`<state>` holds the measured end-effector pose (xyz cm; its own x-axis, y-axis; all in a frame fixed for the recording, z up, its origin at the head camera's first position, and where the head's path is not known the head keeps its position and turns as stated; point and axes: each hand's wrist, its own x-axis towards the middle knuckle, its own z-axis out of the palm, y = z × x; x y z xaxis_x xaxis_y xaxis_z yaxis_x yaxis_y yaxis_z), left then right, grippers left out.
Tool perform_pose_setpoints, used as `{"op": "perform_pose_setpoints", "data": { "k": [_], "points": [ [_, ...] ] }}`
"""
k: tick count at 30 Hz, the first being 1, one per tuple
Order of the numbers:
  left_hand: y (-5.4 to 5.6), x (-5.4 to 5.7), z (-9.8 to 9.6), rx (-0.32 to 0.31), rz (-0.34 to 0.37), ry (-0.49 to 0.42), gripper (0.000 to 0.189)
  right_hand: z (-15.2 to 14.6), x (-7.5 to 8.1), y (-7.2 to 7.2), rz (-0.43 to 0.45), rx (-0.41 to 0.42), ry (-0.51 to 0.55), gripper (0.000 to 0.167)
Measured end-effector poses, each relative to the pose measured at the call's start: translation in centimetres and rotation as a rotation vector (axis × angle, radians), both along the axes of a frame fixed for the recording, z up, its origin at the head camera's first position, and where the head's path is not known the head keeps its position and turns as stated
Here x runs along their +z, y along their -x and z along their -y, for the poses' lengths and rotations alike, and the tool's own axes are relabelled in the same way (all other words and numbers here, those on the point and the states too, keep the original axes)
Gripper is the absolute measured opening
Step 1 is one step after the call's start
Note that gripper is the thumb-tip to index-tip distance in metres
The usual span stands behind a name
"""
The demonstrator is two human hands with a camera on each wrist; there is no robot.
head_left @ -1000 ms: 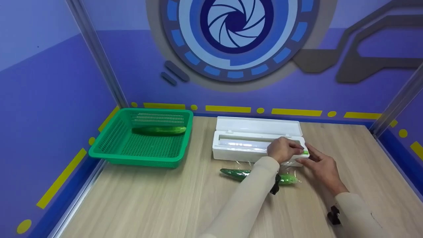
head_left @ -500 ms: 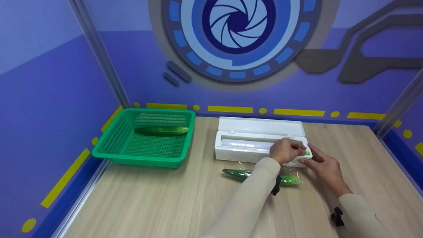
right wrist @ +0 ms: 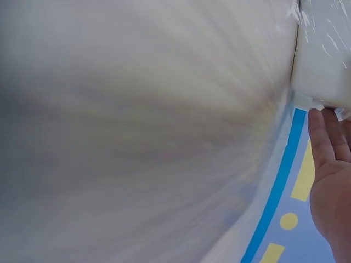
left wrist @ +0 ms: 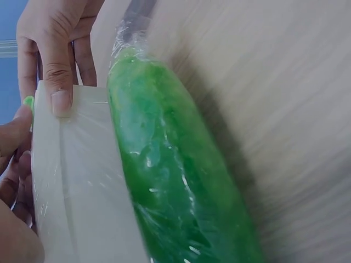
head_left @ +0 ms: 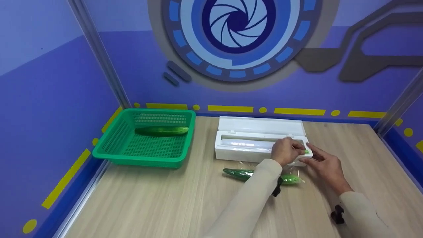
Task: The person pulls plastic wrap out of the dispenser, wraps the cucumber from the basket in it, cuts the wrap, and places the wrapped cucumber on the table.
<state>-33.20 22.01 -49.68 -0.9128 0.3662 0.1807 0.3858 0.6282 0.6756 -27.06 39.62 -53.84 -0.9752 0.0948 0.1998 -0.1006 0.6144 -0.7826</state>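
Observation:
A white cling film dispenser box [head_left: 241, 154] stands with its lid [head_left: 261, 126] raised and a film roll [head_left: 246, 143] inside. My left hand [head_left: 287, 151] pinches a small green slide cutter [left wrist: 29, 103] at the box's right end. There my right hand [head_left: 327, 168] grips the corner, its thumb on the front face and its fingers at the far end side. In front lies a cucumber [left wrist: 164, 159] covered in clear film, which stretches over the box front. My left forearm hides the cucumber's middle in the head view.
A green plastic basket [head_left: 138, 162] at the left holds another cucumber [head_left: 162, 131]. Purple-blue panels [head_left: 99, 72] wall the wooden table [head_left: 158, 201] at the back and sides.
The head view has shifted slightly. Both hands stay at the box's right end, the left one creeping a little to the right along with the cutter.

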Motion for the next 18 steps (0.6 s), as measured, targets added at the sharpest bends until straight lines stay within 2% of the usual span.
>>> {"op": "perform_pose_setpoints", "data": {
  "k": [6, 9, 13, 18],
  "points": [
    [0.0, -0.3, 0.3, -0.036, -0.136, 0.035, 0.007, -0.1, 0.1, 0.1, -0.005, -0.009, 0.018, 0.076],
    [0.1, -0.3, 0.5, -0.055, -0.173, 0.055, 0.007, 0.0, 0.1, 0.2, -0.039, -0.013, 0.012, 0.072],
    [0.3, -0.4, 0.9, -0.076, -0.169, 0.051, 0.007, 0.0, 0.0, 0.1, -0.05, -0.015, 0.001, 0.07],
    [0.3, -0.3, 1.2, -0.108, -0.132, 0.039, 0.008, 0.0, 0.1, 0.1, -0.021, -0.015, 0.016, 0.073]
  ]
}}
